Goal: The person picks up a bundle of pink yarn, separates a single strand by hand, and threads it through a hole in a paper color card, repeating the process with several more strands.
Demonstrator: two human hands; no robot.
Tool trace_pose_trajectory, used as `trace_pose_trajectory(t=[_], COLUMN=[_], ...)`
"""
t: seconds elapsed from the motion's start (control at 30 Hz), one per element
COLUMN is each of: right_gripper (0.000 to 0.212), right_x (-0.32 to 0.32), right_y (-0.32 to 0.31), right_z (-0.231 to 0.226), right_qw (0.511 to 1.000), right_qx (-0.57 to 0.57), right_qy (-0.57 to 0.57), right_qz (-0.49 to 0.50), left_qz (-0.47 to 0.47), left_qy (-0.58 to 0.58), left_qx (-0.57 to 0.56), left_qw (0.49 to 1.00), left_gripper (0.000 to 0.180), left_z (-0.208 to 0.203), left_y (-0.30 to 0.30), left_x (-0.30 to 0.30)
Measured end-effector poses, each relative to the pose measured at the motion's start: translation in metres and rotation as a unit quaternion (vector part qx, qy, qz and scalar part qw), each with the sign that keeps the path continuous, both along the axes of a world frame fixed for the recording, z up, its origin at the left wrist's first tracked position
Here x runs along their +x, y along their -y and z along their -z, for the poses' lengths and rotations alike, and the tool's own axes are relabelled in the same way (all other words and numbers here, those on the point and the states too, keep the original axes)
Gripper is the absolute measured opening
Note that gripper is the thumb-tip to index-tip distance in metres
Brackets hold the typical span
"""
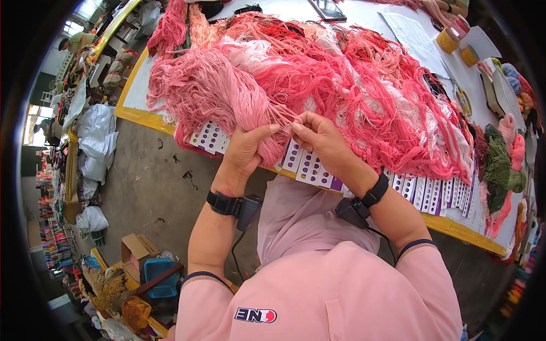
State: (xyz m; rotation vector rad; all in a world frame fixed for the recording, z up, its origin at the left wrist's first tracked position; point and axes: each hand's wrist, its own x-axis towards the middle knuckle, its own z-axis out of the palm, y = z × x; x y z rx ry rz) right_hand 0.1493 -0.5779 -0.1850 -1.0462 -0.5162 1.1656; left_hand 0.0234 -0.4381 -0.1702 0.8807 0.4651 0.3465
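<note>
A thick bundle of dusty-pink thread (pixel 219 85) lies across the left part of the table's near edge. My left hand (pixel 250 149) is closed round the near end of this bundle. Just to its right, my right hand (pixel 318 136) pinches a few pink strands (pixel 287 116) pulled out from the bundle, thumb against fingers. Beyond and to the right spreads a big heap of coral, red and white thread (pixel 352 96). Under the heap, white cards with rows of holes (pixel 313 170) stick out along the table edge, partly covered by thread.
Scissors (pixel 463 102) and a paper sheet (pixel 418 42) lie right of the heap, near yellow-brown spools (pixel 448 41). Green and pink skeins (pixel 500 165) hang at the table's right end. White plastic bags (pixel 96 142), a cardboard box (pixel 136 253) and a blue bin (pixel 161 277) stand at left.
</note>
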Motion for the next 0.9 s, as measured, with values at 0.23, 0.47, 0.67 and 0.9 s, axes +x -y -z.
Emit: trace_pose_trajectory(t=[0.23, 0.47, 0.67, 0.9], right_gripper=[0.01, 0.01, 0.01, 0.01], right_x=[0.001, 0.0, 0.0, -0.006], right_y=[0.0, -0.001, -0.002, -0.005], right_z=[0.002, 0.002, 0.002, -0.009], right_qw=[1.0, 1.0, 1.0, 0.997], right_qx=[-0.004, -0.013, -0.019, -0.051], right_qy=[0.002, 0.007, 0.006, 0.062], right_qz=[0.004, 0.008, 0.013, 0.011], left_qz=[-0.002, 0.011, 0.024, 0.028], left_qy=[-0.007, -0.008, 0.014, 0.022], left_qx=[-0.004, 0.001, 0.009, 0.014], left_qw=[1.0, 1.0, 1.0, 0.999], left_gripper=[0.032, 0.031, 0.038, 0.039], left_z=[-0.002, -0.002, -0.003, -0.003], left_y=[0.001, 0.0, 0.001, 0.002], left_x=[-0.001, -0.001, 0.0, 0.001])
